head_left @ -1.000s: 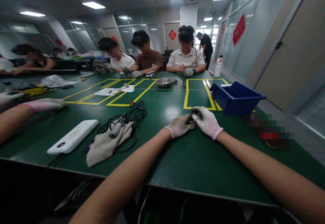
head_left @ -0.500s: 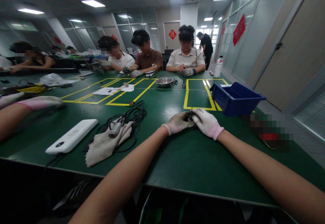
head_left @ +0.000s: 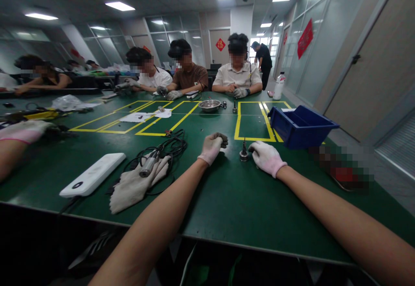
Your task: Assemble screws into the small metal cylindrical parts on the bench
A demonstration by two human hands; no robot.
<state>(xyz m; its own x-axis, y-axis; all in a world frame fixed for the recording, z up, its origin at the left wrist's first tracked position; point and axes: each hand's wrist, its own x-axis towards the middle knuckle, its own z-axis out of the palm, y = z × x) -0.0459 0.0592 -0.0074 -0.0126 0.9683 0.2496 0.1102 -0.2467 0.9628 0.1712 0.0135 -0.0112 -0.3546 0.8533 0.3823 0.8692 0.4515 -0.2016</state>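
Observation:
On the green table [head_left: 207,208] a small metal part [head_left: 244,152] stands upright, with a round knurled-looking base and a thin stem on top. Just right of it is my right hand [head_left: 266,157] in a white glove with a pink cuff, fingers loosely bent and apart, holding nothing visible. My left hand [head_left: 212,147], in a matching glove with darkened fingertips, hovers to the left of the part, clear of it. Its fingers are curled together; whatever may be between them is hidden.
A blue bin [head_left: 301,126] sits at right, and a metal bowl [head_left: 210,105] farther back. At left lie a white power bank [head_left: 92,175], a grey cloth glove [head_left: 136,186], a metal cylinder [head_left: 149,165] and black cables [head_left: 177,143]. A neighbour's gloved hand [head_left: 26,131] reaches in from the left.
Both hands were together around the metal part. Now it stands on the table by itself; my left hand has moved left, and my right hand has drawn slightly away.

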